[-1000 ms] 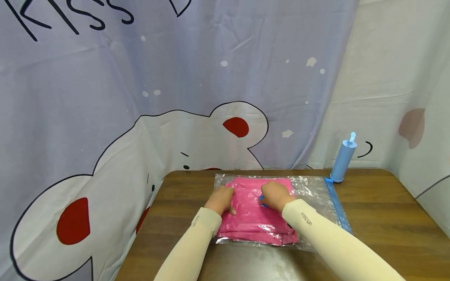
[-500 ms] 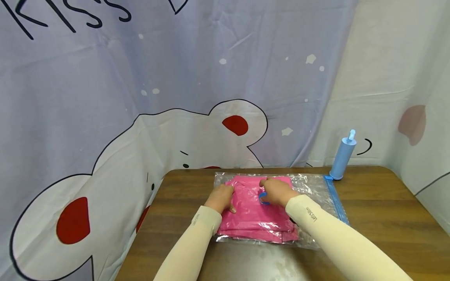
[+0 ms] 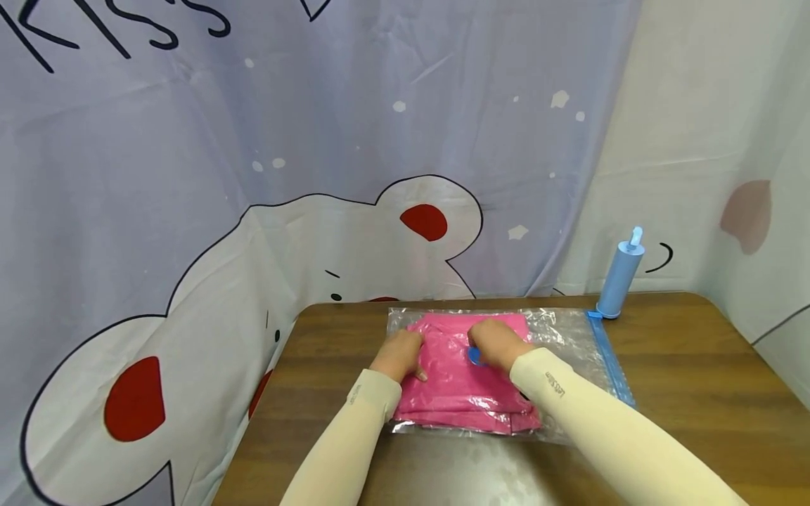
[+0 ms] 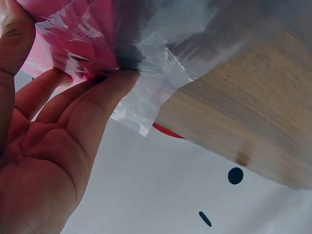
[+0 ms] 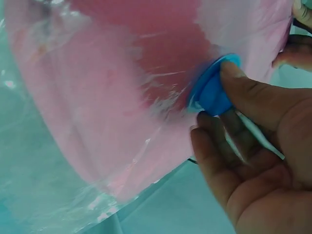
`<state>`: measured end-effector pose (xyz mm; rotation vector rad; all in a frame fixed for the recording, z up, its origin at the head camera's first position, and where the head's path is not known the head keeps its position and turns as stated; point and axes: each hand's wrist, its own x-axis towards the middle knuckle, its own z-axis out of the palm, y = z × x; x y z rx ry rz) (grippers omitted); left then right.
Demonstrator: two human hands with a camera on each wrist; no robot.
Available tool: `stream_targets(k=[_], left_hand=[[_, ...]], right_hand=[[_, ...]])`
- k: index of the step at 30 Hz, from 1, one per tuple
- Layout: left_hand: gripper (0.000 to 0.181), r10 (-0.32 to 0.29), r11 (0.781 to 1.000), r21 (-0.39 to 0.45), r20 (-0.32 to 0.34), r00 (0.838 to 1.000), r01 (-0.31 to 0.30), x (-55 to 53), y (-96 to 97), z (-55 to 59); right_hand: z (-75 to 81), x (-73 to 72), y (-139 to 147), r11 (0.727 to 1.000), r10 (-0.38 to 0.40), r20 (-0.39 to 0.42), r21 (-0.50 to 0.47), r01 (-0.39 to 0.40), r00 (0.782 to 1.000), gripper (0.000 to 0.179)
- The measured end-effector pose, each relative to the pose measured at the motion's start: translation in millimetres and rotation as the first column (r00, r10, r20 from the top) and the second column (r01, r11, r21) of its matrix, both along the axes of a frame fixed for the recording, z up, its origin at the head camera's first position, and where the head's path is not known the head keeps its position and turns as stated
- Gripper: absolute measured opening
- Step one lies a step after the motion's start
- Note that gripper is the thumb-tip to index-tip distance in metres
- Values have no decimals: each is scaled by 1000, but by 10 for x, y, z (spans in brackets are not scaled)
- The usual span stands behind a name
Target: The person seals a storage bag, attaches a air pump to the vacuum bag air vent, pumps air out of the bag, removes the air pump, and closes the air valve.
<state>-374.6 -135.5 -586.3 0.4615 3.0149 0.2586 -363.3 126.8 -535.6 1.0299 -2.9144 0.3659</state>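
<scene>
Curling its outstretched index finger inward, the right hand (image 3: pixel 498 344) is pinching the blue valve cap (image 5: pixel 213 95); the left hand (image 3: pixel 399 355) is gripping the vacuum bag (image 3: pixel 563 344).

We see even head-view light, glints on the clear bag (image 3: pixel 569 337), counter (image 3: pixel 471 467) glare toward half past five, and a greenish, soft right wrist view.

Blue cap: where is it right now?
In the head view, the blue cap is right of centre, over the pink bundle in the clear bag, at the right hand; the right wrist view shows the thumb on it.
</scene>
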Motion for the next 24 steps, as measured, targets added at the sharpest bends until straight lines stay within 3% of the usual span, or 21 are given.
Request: stream_targets(k=[2, 4, 8, 10, 12, 14, 18, 20, 24], left_hand=[[64, -4, 1000, 15, -8, 1000, 4, -29, -6, -19], [64, -7, 1000, 7, -22, 1000, 8, -108, -33, -119], [66, -17, 1000, -10, -36, 999, 17, -246, -84, -338], [67, -19, 1000, -9, -41, 999, 18, -232, -88, -341], [69, -18, 1000, -9, -43, 999, 18, -225, -91, -357], [70, -21, 1000, -11, -46, 999, 20, -224, -92, -368], [70, -27, 1000, -17, -44, 999, 26, -230, -95, -384], [69, -29, 999, -17, -44, 999, 28, -244, -96, -396], [71, -29, 999, -20, -47, 998, 28, -276, -99, -421]], right_hand=[[174, 111, -6, 999, 32, 3, -18, -32, 999, 18], [338, 210, -26, 999, 33, 44, -7, -33, 998, 22], [399, 233, -26, 999, -36, 147, 6, 35, 989, 39], [352, 176, -22, 994, -108, 185, 19, 106, 977, 50], [204, 65, -10, 985, -174, 189, 45, 169, 966, 48], [-50, -106, 21, 974, -218, 142, 87, 207, 966, 39], [-533, -384, 83, 970, -221, 78, 123, 210, 972, 35], [-604, -410, 93, 977, -199, 62, 90, 193, 978, 33], [-371, -247, 55, 991, -131, 69, 15, 130, 989, 35]])
